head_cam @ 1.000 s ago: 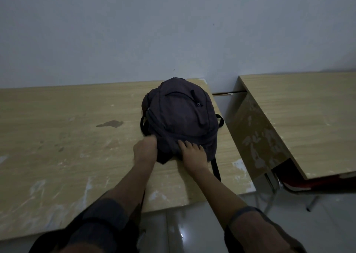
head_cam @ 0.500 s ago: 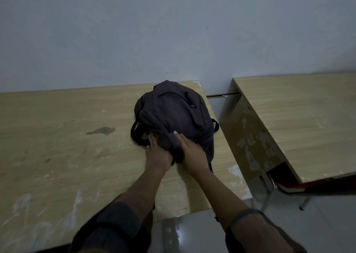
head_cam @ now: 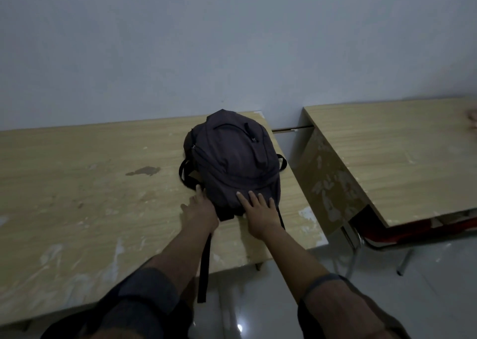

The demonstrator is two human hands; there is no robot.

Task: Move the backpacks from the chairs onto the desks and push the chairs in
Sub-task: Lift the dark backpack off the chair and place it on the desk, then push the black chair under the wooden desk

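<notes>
**A:** Starting from the left, what do you have?

**B:** I see the wide wooden counter (head_cam: 77, 183), scuffed, with a dark stain (head_cam: 143, 170) on its top. Toward its right end lies the dark backpack (head_cam: 232, 158), resting on the counter, its top end pointing at the wall (head_cam: 206, 41).

**A:** And the hands?

**B:** My left hand (head_cam: 200, 211) sits at the backpack's near left corner, fingers spread, touching the fabric and the counter. My right hand (head_cam: 258, 213) lies flat on the backpack's near edge, fingers splayed, gripping nothing. A black strap (head_cam: 205, 266) trails from the backpack over the counter's front edge and hangs down between my forearms.

**A:** Further right?

**B:** A gap, then a second counter (head_cam: 400, 158), bare over most of its top. Under its near edge I see a red chair (head_cam: 413, 232) with metal legs, tucked partly beneath. The floor (head_cam: 258, 300) below is glossy tile.
</notes>
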